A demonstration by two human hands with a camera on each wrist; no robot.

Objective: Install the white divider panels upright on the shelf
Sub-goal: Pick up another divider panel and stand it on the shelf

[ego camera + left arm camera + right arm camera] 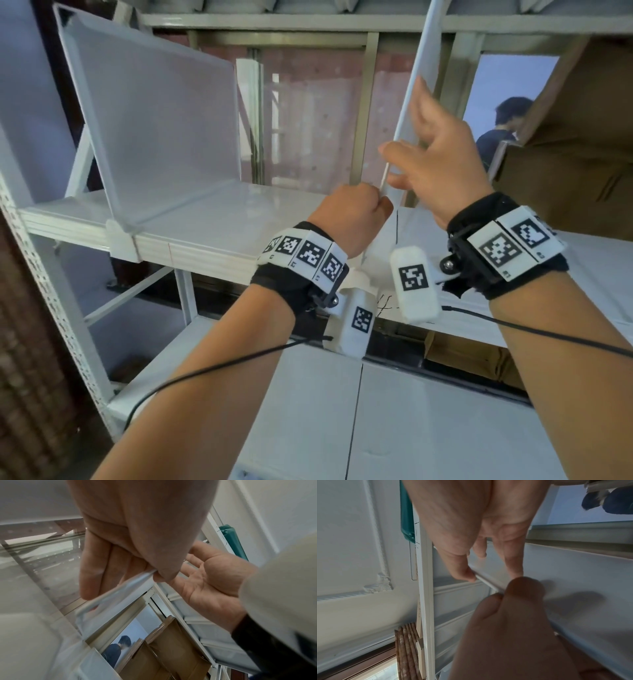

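Above shelf (212,219), both hands hold divider panel (416,85).

Daylight is coming thru the rear opening; head view is reading bright, w/ lines bowing at the edges. Wrist views are looking dimmer, motion-blurred; left hand (513,628) is casting soft shadows on the divider panel (573,577).

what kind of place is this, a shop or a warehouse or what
Probably a storeroom or stockroom being fitted out. White metal shelving with perforated uprights fills the view, brown cardboard boxes sit on the shelf at right, and both hands, left hand and right hand, hold a white divider panel.
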